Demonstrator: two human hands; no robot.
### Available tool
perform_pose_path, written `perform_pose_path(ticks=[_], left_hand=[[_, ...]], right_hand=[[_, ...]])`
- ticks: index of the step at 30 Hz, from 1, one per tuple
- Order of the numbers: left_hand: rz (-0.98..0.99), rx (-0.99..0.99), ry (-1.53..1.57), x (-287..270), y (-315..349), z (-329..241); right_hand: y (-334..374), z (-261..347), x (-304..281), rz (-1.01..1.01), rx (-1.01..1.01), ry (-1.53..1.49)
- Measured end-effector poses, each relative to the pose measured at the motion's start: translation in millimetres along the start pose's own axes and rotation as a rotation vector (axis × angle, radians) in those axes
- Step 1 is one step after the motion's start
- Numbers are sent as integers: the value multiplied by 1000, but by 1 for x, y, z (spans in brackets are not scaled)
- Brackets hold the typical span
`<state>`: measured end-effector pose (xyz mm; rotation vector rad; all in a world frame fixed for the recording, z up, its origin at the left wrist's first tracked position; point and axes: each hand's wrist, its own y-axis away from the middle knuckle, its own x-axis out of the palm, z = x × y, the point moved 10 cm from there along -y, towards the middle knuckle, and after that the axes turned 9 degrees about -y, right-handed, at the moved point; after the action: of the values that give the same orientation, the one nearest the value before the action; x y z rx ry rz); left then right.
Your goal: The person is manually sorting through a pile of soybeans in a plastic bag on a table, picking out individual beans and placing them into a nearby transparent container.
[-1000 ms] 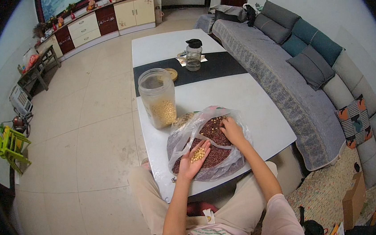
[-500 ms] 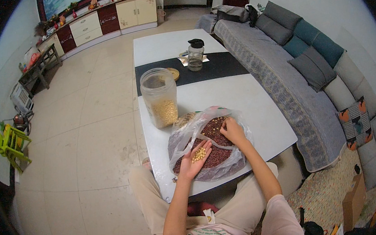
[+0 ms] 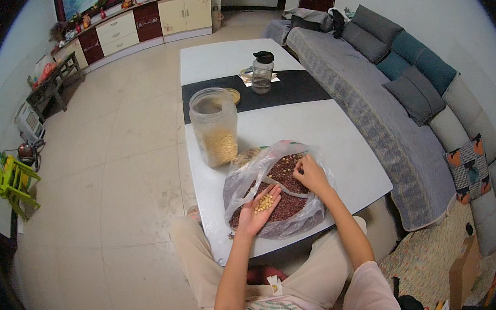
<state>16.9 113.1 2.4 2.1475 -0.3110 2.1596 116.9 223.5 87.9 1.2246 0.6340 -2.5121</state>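
My left hand (image 3: 257, 213) lies palm up over the near left part of a clear plastic bag (image 3: 240, 186), its fingers stretched out. A small heap of yellow soybeans (image 3: 263, 203) rests in that palm. Inside the bag is a mass of dark red beans (image 3: 288, 207), with some yellow beans scattered among them toward the far side. My right hand (image 3: 311, 175) is at the bag's far right, fingertips pinched together just at the beans; whatever is between them is too small to make out. Beyond the bag's left side stands a lidless clear plastic jar (image 3: 214, 119), partly filled with yellow soybeans.
The white table (image 3: 341, 147) has a black band across it. A round yellowish lid (image 3: 233, 95) lies behind the jar, and a water bottle with a black top (image 3: 263, 74) stands farther back. A long sofa (image 3: 369, 126) runs along the right; a green chair (image 3: 13, 186) is at far left.
My right hand's fingertips have shifted slightly among the beans, still pinched. My left hand keeps its place with the soybeans in the palm. The whole view has moved a little.
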Motion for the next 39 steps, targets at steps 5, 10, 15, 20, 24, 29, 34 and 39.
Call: perform_pose_path(ticks=[5, 10, 15, 20, 24, 29, 34, 39], left_hand=[[-20, 1, -14, 2, 1, 0], [9, 22, -52, -12, 1, -4], [50, 5, -24, -7, -2, -1], [-17, -7, 100, -4, 1, -2], [1, -8, 54, 5, 0, 0], [3, -21, 99, 4, 1, 1], [-33, -7, 92, -1, 0, 0], [-60, -15, 112, 1, 0, 2]], right_hand=[[12, 34, 7, 118, -80, -201], [45, 90, 29, 266, -207, -411], [54, 94, 43, 288, -239, -408], [22, 62, 17, 99, -128, -337], [1, 12, 10, -147, -123, -77], [-1, 9, 17, -93, -161, 73], [-4, 4, 29, 9, -142, 122], [-9, 1, 29, 46, -98, 85]])
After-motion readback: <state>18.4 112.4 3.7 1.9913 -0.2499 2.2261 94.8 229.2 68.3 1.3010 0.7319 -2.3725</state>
